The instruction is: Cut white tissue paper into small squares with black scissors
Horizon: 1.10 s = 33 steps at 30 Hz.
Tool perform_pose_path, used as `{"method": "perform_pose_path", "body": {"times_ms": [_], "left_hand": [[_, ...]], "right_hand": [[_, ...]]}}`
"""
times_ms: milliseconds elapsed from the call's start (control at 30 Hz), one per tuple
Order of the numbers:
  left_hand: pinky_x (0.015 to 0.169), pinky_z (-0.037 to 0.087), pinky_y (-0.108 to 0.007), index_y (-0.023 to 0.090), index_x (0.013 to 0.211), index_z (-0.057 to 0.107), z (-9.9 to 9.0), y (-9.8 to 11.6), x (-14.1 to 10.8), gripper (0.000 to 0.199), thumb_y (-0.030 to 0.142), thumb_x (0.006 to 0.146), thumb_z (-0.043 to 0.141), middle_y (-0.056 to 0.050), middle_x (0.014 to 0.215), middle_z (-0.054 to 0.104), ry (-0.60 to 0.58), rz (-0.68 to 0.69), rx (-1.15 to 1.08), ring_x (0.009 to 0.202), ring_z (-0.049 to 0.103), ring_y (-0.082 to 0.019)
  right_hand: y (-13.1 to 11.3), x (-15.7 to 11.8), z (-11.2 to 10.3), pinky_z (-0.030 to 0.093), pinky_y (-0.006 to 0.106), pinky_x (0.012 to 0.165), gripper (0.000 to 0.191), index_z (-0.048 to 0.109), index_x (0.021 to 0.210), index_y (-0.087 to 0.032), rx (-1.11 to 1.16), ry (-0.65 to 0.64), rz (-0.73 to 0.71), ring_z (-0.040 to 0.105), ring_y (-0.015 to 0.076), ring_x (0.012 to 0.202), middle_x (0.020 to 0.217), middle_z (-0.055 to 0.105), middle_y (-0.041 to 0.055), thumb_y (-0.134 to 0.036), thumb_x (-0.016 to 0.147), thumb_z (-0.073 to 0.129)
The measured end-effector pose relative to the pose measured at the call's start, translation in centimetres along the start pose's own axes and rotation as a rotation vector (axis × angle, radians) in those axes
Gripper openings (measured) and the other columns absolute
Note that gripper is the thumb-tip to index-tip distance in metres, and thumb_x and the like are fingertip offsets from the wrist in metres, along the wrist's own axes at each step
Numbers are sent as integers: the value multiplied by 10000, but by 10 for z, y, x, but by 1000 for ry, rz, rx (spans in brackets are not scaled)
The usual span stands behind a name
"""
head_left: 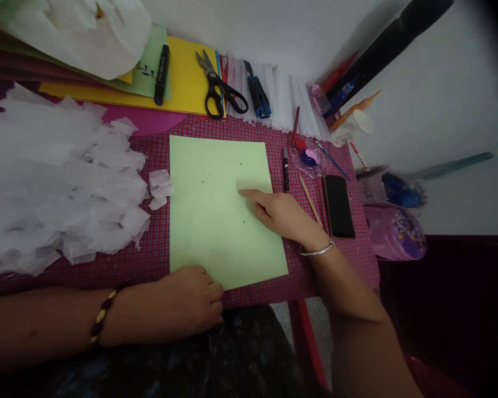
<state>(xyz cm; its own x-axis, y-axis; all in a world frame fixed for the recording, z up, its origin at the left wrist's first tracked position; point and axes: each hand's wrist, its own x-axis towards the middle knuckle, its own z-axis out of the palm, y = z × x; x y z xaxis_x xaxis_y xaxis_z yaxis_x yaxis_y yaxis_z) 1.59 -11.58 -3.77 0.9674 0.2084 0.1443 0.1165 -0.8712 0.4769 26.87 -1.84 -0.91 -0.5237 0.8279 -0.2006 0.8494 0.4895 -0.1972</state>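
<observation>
A light green sheet of paper (pixel 207 221) lies flat on the red checked cloth, with a few tiny dark marks on it. Over its right part is my right hand (pixel 276 213), index finger stretched out and its tip at the paper, the other fingers curled under. My left hand (pixel 191 301) rests at the sheet's lower left edge, its fingers curled in; whether they pinch anything is hidden. Left of the sheet lie small white paper scraps (pixel 160 185) and a large pile of white paper pieces (pixel 66 182).
Behind the sheet lie black-handled scissors (pixel 216 85), a blue cutter (pixel 257 94) and a black marker (pixel 161 74). On the right are a pen (pixel 285 168), a wooden stick (pixel 310 199), a phone (pixel 338 206), a paint dish (pixel 311 157) and a pink container (pixel 392 232) beyond the table edge.
</observation>
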Motion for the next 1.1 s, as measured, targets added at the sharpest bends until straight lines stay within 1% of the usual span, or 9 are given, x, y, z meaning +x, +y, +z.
{"method": "perform_pose_path", "body": {"times_ms": [233, 400, 500, 733, 933, 1100], "left_hand": [[526, 304, -353, 204, 720, 618, -3, 0, 1, 184, 189, 835, 761, 18, 676, 620, -15, -1, 20, 560, 492, -165], [532, 313, -355, 192, 702, 618, -6, 1, 2, 206, 176, 892, 694, 12, 668, 615, -4, -14, 4, 559, 493, -149], [531, 309, -361, 194, 690, 617, -7, 1, 3, 220, 181, 899, 685, 11, 663, 614, 6, -15, -5, 553, 489, -151], [519, 296, -363, 203, 708, 621, -5, 0, 3, 188, 188, 845, 748, 20, 673, 624, -12, -2, 17, 553, 493, -162], [520, 311, -363, 205, 694, 615, -3, 0, 3, 200, 191, 836, 756, 23, 662, 617, 7, -1, 24, 549, 501, -167], [504, 315, -372, 210, 695, 627, -5, 2, 4, 197, 205, 807, 789, 26, 664, 626, 4, -2, 21, 551, 524, -180]], "right_hand": [[-1, 1, -1, 450, 318, 716, 495, 525, 1471, -197, -4, -3, 18, 704, 211, 817, 1130, 779, 92, -180, 989, 416], [1, 1, 2, 432, 309, 701, 484, 538, 1459, -200, -1, 28, 5, 698, 208, 800, 1113, 783, 92, -189, 990, 416], [2, 1, 3, 427, 306, 702, 481, 537, 1458, -201, -8, 32, 3, 693, 203, 791, 1103, 784, 90, -199, 992, 414], [1, 2, 2, 424, 307, 698, 478, 539, 1456, -206, -8, 24, 15, 693, 202, 789, 1092, 784, 85, -205, 996, 407], [-1, 2, 0, 412, 306, 683, 474, 547, 1451, -213, 0, 22, 20, 683, 198, 774, 1052, 791, 79, -207, 996, 414], [1, 3, 1, 409, 312, 682, 469, 559, 1442, -207, 11, 27, 16, 687, 202, 776, 1073, 791, 83, -202, 994, 419]]}}
